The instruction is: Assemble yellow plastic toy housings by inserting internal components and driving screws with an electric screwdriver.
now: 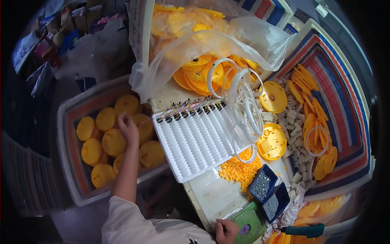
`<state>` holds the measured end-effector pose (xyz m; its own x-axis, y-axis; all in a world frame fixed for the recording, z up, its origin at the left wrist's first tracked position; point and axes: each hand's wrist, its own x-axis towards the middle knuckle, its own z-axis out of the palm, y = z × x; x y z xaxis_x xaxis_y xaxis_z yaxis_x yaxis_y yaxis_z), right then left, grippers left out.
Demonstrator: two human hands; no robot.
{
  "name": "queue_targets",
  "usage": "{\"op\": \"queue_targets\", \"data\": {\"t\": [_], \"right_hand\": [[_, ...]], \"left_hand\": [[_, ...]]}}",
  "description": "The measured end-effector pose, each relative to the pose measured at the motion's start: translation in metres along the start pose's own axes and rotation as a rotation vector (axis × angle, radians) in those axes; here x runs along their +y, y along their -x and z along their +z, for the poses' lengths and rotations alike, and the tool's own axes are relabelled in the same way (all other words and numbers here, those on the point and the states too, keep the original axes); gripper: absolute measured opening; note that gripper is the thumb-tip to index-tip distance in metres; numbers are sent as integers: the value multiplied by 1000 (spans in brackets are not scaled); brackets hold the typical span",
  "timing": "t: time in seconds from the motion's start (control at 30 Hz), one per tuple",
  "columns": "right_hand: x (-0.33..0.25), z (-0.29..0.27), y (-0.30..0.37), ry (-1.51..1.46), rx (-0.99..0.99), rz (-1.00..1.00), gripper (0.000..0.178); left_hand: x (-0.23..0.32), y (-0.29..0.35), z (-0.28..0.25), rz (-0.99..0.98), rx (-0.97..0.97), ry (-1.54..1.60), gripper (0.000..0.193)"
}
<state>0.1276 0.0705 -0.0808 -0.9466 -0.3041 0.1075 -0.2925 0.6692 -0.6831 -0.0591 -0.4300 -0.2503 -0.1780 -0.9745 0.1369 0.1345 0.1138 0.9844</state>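
My left hand (128, 127) reaches into a large tub (67, 158) on the left, among several round yellow plastic cases (113, 142). Its fingers are bent together beside a yellow case (144, 127); what they hold, if anything, is hidden. Curled closed, my right hand (226, 232) rests at the table's near edge, beside a green pad (248, 221) with a purple disc on it. Whatever is inside its fingers does not show. Between the hands lies a white ridged tray (195, 140), with a row of small black parts and thin coloured wires along its far edge.
Loops of white tubing (243, 105) stand by the tray, near two open yellow covers (273, 140). Blue boxes of small metal parts (260, 184) sit beside orange bits (241, 171). A striped tub (345, 134) holds yellow and white parts. A green-handled tool (304, 230) lies lower right.
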Motion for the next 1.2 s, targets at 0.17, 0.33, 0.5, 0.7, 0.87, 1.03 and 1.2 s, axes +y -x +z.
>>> {"op": "queue_targets", "data": {"t": [0.17, 0.33, 0.5, 0.7, 0.87, 1.03, 1.2], "right_hand": [[-16, -1, -9, -39, -27, -96, 17], [-2, -3, 4, -57, -1, -144, 17], [-5, -9, -1, -76, 26, -126, 18], [-1, -9, 5, -157, -4, -26, 19], [4, -9, 9, -167, -10, -45, 19], [8, -8, 15, -195, -1, -8, 19], [13, -2, 6, -341, -45, 56, 22]], "left_hand": [[168, -2, 26, 725, -235, 112, 18], [246, 32, 143, 1111, -694, -344, 40], [225, -22, 191, 1320, -472, -852, 32], [262, -31, 198, 1316, -432, -641, 24], [308, -16, 177, 1127, -510, -312, 21], [328, 10, 145, 919, -343, 186, 13], [333, 50, 101, 485, -488, 436, 29]]}}
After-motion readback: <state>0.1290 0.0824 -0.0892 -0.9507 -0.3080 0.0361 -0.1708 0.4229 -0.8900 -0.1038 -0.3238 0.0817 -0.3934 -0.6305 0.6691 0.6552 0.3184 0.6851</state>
